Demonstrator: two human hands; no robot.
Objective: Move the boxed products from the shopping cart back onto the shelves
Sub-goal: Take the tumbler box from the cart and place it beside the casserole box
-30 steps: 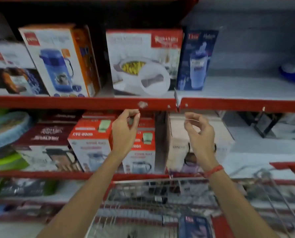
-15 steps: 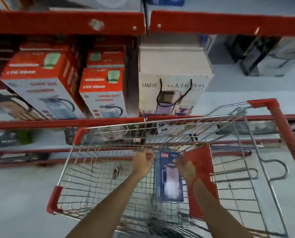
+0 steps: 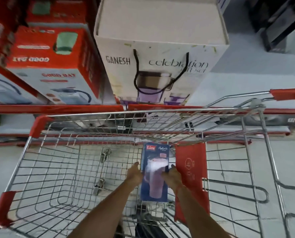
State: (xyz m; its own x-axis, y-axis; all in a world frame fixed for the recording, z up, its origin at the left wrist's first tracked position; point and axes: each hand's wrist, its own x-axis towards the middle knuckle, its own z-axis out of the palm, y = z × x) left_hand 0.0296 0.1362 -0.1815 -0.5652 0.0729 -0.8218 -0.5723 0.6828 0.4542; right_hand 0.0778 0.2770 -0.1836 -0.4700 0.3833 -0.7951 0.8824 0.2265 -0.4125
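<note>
A dark blue tumbler box lies flat on the floor of the wire shopping cart. My left hand presses its left edge and my right hand clasps its right edge, fingers curled over the front. Both arms reach down into the basket from the bottom of the view. On the shelf just beyond the cart stand a white boxed set and red and white kettle boxes.
A red child-seat flap hangs right of the blue box inside the cart. Red cart corner guards mark the basket rim. Dark boxes sit far right on the grey shelf surface. A lower shelf edge runs behind the cart.
My hands dropped from the upper shelf edge into the cart and closed on both sides of the blue box. The view tilted down and closer to the cart.
</note>
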